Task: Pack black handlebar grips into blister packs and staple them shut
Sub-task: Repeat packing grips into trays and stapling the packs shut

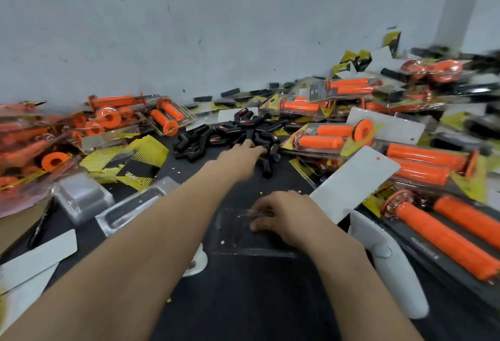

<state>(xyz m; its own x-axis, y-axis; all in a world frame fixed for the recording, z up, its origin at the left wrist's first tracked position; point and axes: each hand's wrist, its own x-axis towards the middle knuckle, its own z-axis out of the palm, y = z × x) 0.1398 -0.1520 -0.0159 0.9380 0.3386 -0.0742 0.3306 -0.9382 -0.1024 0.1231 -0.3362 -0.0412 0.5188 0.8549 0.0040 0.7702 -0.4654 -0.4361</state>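
the left hand [240, 152] reaches from the lower left up to the middle of the frame, its fingers stretched out nearly straight; their tips touch the near edge of a pile of black handlebar grips [232, 132], and no grip shows as closed in the hand; the pile lies on the black tabletop [243, 300] just above centre, the grips loose and pointing every way, some with red and white lettering.

the right hand [282, 217] sits lower, right of centre, its fingers curled down onto a clear blister pack [238, 235] and holding it by its right part; the pack lies flat on the tabletop and looks to hold nothing; the motion blur hides how the thumb lies.

just right of that hand a white handled tool [389, 262] lies on the tabletop, and a white backing card [354, 181] slants above it; in the lower right a large pack of orange grips [446, 232] lies lengthwise, with more packed orange grips [332, 137] heaped behind it toward the upper right; another heap of orange grip packs [108, 119] fills the middle left.

left of centre lie yellow and black printed cards [140, 162] and two empty clear blister shells [84, 197]; a black pen [39, 231] lies at the left edge beside white cards [40, 257]; a grey wall [216, 29] closes the top of the frame.
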